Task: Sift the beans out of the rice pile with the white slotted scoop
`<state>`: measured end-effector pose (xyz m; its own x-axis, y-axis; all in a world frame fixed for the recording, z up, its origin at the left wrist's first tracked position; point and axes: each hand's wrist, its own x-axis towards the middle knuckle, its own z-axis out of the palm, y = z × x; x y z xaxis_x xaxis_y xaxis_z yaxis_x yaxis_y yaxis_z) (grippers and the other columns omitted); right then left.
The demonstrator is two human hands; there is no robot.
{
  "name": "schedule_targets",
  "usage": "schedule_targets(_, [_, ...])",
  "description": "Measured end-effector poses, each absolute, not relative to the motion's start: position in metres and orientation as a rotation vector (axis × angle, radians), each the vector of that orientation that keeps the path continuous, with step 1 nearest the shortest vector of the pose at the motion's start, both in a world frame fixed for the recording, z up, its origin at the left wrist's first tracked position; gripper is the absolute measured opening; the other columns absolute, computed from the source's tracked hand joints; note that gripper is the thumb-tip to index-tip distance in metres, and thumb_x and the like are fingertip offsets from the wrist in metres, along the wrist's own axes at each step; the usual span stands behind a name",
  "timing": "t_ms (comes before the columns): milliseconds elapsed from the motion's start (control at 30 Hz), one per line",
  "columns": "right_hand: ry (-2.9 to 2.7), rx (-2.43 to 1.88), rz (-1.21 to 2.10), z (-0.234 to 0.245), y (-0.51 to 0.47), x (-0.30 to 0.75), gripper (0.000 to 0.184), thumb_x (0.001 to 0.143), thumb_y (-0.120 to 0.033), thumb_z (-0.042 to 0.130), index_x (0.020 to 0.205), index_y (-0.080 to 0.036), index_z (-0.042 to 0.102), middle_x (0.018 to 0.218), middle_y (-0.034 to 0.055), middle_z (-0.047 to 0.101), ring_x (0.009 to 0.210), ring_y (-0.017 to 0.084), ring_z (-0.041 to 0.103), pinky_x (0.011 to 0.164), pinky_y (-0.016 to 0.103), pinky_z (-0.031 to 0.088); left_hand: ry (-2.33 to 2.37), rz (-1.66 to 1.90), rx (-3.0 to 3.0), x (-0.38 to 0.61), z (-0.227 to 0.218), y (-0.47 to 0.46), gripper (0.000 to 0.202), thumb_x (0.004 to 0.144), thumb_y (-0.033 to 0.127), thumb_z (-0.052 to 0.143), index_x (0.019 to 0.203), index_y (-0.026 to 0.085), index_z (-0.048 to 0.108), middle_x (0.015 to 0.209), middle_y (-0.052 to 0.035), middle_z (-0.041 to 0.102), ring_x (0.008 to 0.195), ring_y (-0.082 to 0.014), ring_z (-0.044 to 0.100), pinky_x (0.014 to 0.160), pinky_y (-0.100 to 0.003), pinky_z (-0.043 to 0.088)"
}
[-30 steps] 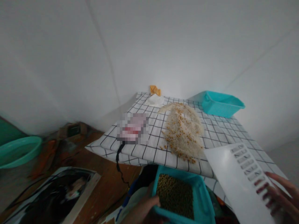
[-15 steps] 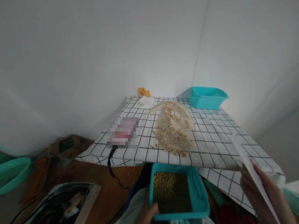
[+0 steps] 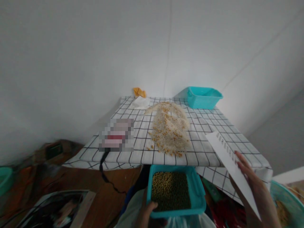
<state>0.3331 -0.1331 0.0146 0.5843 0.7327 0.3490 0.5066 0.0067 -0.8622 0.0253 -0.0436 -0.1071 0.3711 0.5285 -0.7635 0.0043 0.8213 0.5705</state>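
My left hand (image 3: 149, 212) grips the near left edge of a teal tub (image 3: 198, 190) filled with yellowish beans (image 3: 170, 191), held just below the table's front edge. My right hand (image 3: 255, 190) holds a white slotted card (image 3: 231, 164) tilted on edge at the right, fingers closed along its side. On the checked tablecloth (image 3: 209, 133) lies a heap of rice mixed with beans (image 3: 169, 128), ahead of the tub.
An empty teal tub (image 3: 204, 96) stands at the table's far right corner. A white tissue (image 3: 140, 103) and an orange scrap (image 3: 139, 92) lie at the back. A blurred-out item (image 3: 116, 134) with a black cord (image 3: 104, 171) sits left. A teal basin (image 3: 288, 199) is lower right.
The view has swung, shifting the table leftward in the picture. My right hand turned the white card from flat to edge-on and raised it slightly. The tub of beans stays in my left hand.
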Motion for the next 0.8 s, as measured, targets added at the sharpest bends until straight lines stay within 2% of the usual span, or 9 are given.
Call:
schedule_targets(100, [-0.617, -1.43, 0.619, 0.029, -0.119, 0.334, 0.068, 0.095, -0.043, 0.052, 0.16, -0.026, 0.038, 0.148, 0.0069, 0.06, 0.12, 0.03, 0.068, 0.083, 0.036, 0.064, 1.252, 0.45, 0.682, 0.032, -0.108, -0.046, 0.052, 0.052, 0.068, 0.064, 0.09, 0.036, 0.049, 0.069, -0.0012, 0.069, 0.066, -0.0291, 0.072, 0.056, -0.038, 0.052])
schedule_targets(233, [-0.482, -1.288, 0.719, 0.039, -0.114, 0.333, 0.076, 0.091, -0.04, 0.056, 0.161, -0.021, 0.035, 0.15, 0.0114, 0.058, 0.121, 0.033, 0.068, 0.093, 0.044, 0.06, 1.313, 0.464, 0.891, 0.025, -0.105, -0.041, 0.038, 0.065, 0.063, 0.056, 0.092, 0.035, 0.057, 0.068, -0.0019, 0.067, 0.068, -0.0339, 0.074, 0.061, -0.045, 0.057])
schedule_targets(333, [-0.458, -1.313, 0.65, 0.039, -0.114, 0.33, 0.074, 0.089, -0.04, 0.059, 0.159, -0.022, 0.04, 0.148, 0.0082, 0.06, 0.125, 0.034, 0.065, 0.1, 0.046, 0.056, 1.354, 0.53, 1.136, 0.005, -0.104, -0.035, 0.036, 0.075, 0.051, 0.057, 0.107, 0.034, 0.065, 0.097, -0.0041, 0.074, 0.108, -0.0363, 0.072, 0.091, -0.048, 0.058])
schedule_targets(400, [-0.418, -1.319, 0.563, 0.039, -0.113, 0.324, 0.072, 0.086, -0.036, 0.062, 0.155, -0.019, 0.048, 0.14, 0.0079, 0.066, 0.125, 0.035, 0.064, 0.108, 0.046, 0.051, 1.371, 0.597, 1.304, -0.007, -0.108, -0.032, 0.044, 0.077, 0.042, 0.058, 0.118, 0.03, 0.066, 0.125, -0.0062, 0.071, 0.142, -0.0342, 0.049, 0.12, -0.046, 0.036])
schedule_targets(433, [-0.401, -1.313, 0.527, 0.04, -0.111, 0.321, 0.07, 0.084, -0.032, 0.064, 0.152, -0.018, 0.052, 0.137, 0.0075, 0.069, 0.129, 0.034, 0.062, 0.113, 0.045, 0.046, 1.354, 0.61, 1.414, -0.012, -0.111, -0.032, 0.048, 0.08, 0.038, 0.057, 0.125, 0.026, 0.066, 0.136, -0.0076, 0.067, 0.148, -0.0327, 0.042, 0.125, -0.046, 0.029])
schedule_targets(533, [-0.38, -1.289, 0.479, 0.045, -0.108, 0.313, 0.061, 0.08, -0.027, 0.068, 0.14, -0.016, 0.066, 0.133, 0.0052, 0.072, 0.142, 0.034, 0.049, 0.124, 0.04, 0.032, 1.476, 0.77, 2.123, -0.013, -0.116, -0.036, 0.053, 0.094, 0.02, 0.039, 0.146, 0.018, 0.051, 0.152, -0.0142, 0.057, 0.145, -0.0307, 0.048, 0.119, -0.05, 0.04])
schedule_targets(633, [-0.396, -1.308, 0.453, 0.046, -0.106, 0.313, 0.055, 0.077, -0.028, 0.07, 0.131, -0.019, 0.072, 0.135, 0.0036, 0.07, 0.143, 0.037, 0.047, 0.122, 0.045, 0.035, 1.412, 0.881, 2.709, -0.003, -0.104, -0.038, 0.072, 0.086, 0.003, 0.041, 0.157, 0.014, 0.035, 0.163, -0.0183, 0.042, 0.153, -0.0336, 0.035, 0.118, -0.052, 0.041])
schedule_targets(700, [-0.38, -1.305, 0.498, 0.043, -0.107, 0.317, 0.058, 0.078, -0.032, 0.069, 0.136, -0.022, 0.069, 0.134, 0.0039, 0.07, 0.135, 0.039, 0.055, 0.117, 0.05, 0.041, 1.27, 0.843, 2.926, 0.004, -0.092, -0.037, 0.075, 0.076, -0.004, 0.042, 0.147, 0.019, 0.049, 0.155, -0.0131, 0.053, 0.146, -0.032, 0.045, 0.112, -0.048, 0.045])
schedule_targets(800, [-0.304, -1.285, 0.583, 0.036, -0.109, 0.323, 0.066, 0.077, -0.034, 0.068, 0.142, -0.026, 0.063, 0.133, 0.0049, 0.071, 0.124, 0.039, 0.064, 0.106, 0.052, 0.049, 0.788, 0.563, 2.992, 0.009, -0.083, -0.037, 0.051, 0.075, -0.005, 0.045, 0.113, 0.022, 0.066, 0.103, -0.0014, 0.079, 0.104, -0.0185, 0.071, 0.101, -0.034, 0.052])
